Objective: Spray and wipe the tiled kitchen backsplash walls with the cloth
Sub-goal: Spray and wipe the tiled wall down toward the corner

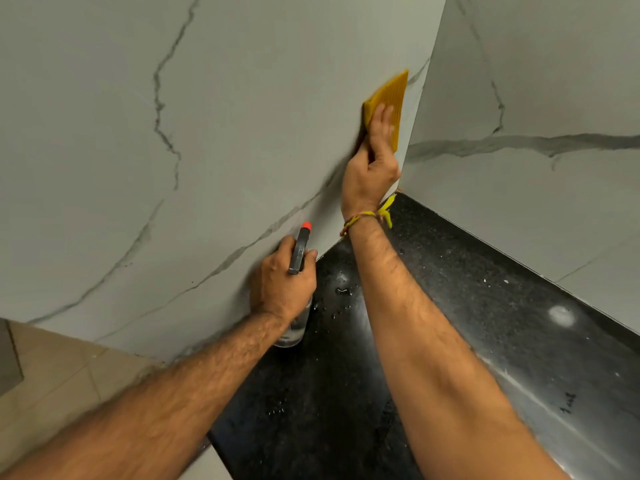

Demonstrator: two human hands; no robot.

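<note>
My right hand (pixel 372 164) presses a yellow ribbed cloth (pixel 389 98) flat against the white marble-look backsplash wall (pixel 242 116), close to the inner corner where it meets the second tiled wall (pixel 519 81). My left hand (pixel 282 282) grips a clear spray bottle (pixel 294 327) with a grey trigger head and orange nozzle tip (pixel 306 226). The nozzle points up along the left wall. The bottle hangs just above the black counter, low and left of the cloth.
A black speckled granite counter (pixel 450 289) fills the corner below, with water drops on it near the bottle. Beige floor tiles (pixel 52 375) show at the lower left. A yellow thread band circles my right wrist (pixel 363 218).
</note>
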